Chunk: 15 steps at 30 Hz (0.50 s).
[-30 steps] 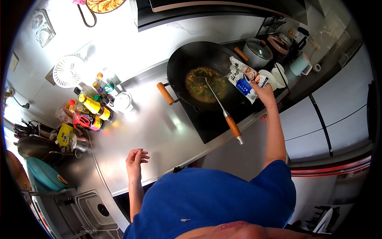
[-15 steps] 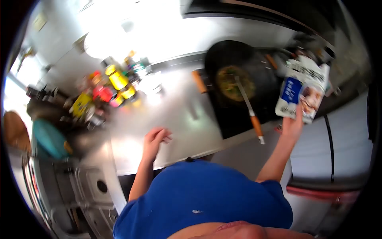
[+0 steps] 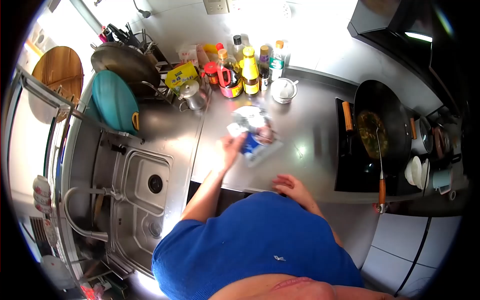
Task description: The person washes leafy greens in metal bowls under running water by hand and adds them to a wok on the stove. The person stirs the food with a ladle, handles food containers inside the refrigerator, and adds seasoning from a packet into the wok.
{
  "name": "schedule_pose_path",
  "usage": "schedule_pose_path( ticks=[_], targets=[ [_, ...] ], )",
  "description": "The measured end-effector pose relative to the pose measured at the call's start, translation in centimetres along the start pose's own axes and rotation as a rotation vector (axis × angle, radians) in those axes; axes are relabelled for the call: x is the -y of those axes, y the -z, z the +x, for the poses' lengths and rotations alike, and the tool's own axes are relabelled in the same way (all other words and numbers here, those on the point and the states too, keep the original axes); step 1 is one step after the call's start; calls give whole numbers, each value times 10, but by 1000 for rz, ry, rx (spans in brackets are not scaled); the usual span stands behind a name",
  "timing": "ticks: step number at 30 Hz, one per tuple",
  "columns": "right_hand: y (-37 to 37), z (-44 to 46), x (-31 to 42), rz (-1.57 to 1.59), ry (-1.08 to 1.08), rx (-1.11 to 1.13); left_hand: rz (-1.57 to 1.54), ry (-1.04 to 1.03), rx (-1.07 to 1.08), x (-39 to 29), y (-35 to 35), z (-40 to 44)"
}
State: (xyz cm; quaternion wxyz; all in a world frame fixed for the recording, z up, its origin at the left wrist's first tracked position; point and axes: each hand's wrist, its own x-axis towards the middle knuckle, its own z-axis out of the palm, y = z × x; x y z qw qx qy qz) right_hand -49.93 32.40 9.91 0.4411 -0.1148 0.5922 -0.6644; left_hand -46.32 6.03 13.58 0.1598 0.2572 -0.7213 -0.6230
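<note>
My left hand [image 3: 230, 151] grips the edge of a white and blue plastic food pouch [image 3: 259, 144] over the steel counter; the pouch is tilted and blurred by motion. Close to the counter's front edge, my right hand [image 3: 290, 187] holds nothing, its fingers loosely apart. On the stove to the right sits a black wok [image 3: 372, 97] with broth and greens [image 3: 369, 131] in it. A long-handled utensil [image 3: 382, 170] rests in the wok, its wooden handle over the front edge; its head is hidden in the food.
Sauce bottles [image 3: 250, 72], a yellow packet [image 3: 182, 76], a metal pot [image 3: 192, 95] and a white strainer cup [image 3: 284, 91] line the back of the counter. A double sink [image 3: 167, 165] with a faucet is at left, below a teal board [image 3: 114, 100]. A range hood [image 3: 390, 45] overhangs the stove.
The pouch has passed from my right hand beside the stove to my left hand over the counter. My right hand has come back to the counter's front edge. The view has turned left.
</note>
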Motion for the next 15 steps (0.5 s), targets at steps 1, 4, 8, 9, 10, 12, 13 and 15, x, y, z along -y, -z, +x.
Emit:
schedule_pose_path(
  ticks=[1, 4, 8, 9, 10, 12, 13, 15],
  targets=[
    [5, -6, -8, -27, -113, -73, 109, 41, -105, 25, 23, 16],
    [32, -34, -17, 12, -116, -375, 153, -59, -397, 85, 64, 68],
    [101, -96, -35, 51, 55, -982, 150, -119, -560, 113, 79, 137],
    [115, -113, -38, 92, 103, -1134, 107, -111, -583, 127, 80, 159],
    [115, -128, -28, 72, 186, -1206, 356, -86, -619, 118, 80, 166],
    [115, -146, 1, -10, 307, -1357, 1223, -546, -487, 185, 98, 221],
    [117, -154, 13, -75, 335, -1421, 705, -280, -423, 183, 87, 233],
    [130, -195, -4, -156, 328, -1467, 283, -587, -328, 169, 30, 271]
  ],
)
